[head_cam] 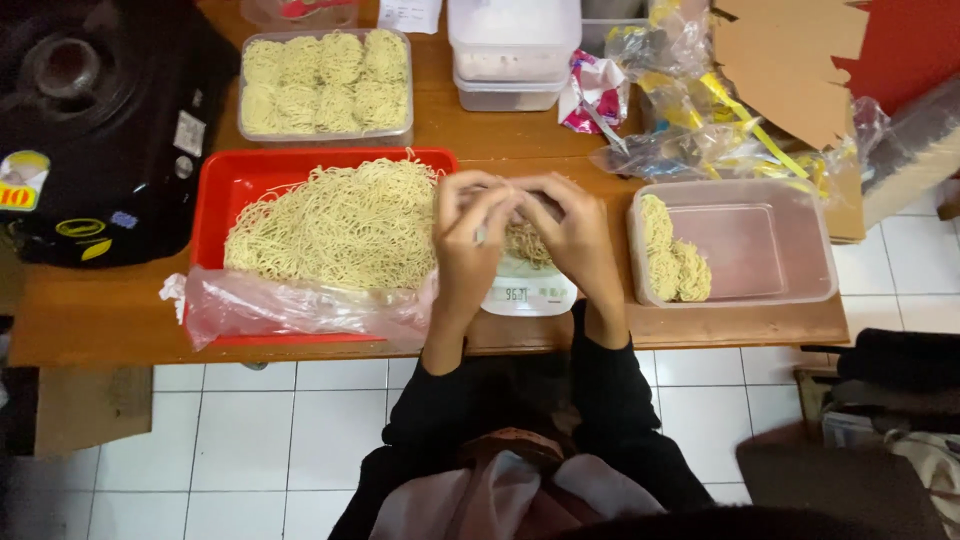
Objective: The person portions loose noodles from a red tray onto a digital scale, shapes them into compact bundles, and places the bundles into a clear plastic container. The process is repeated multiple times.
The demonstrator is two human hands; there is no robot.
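Both my hands meet over a small white digital scale (529, 293) at the table's front edge. My left hand (468, 245) and my right hand (575, 238) cup a small bundle of yellow noodles (524, 243) above the scale. To the left, a red tray (222, 196) carries a large heap of loose noodles (340, 225) on clear plastic film. On the right stands a clear plastic tub (760, 240) with two noodle portions (672, 255) against its left wall.
At the back, a clear container (325, 85) is filled with several noodle nests, beside stacked lidded tubs (510, 50). Crumpled bags (690, 110) and torn cardboard (790, 60) lie back right. A black appliance (90, 120) sits left. White floor tiles lie below.
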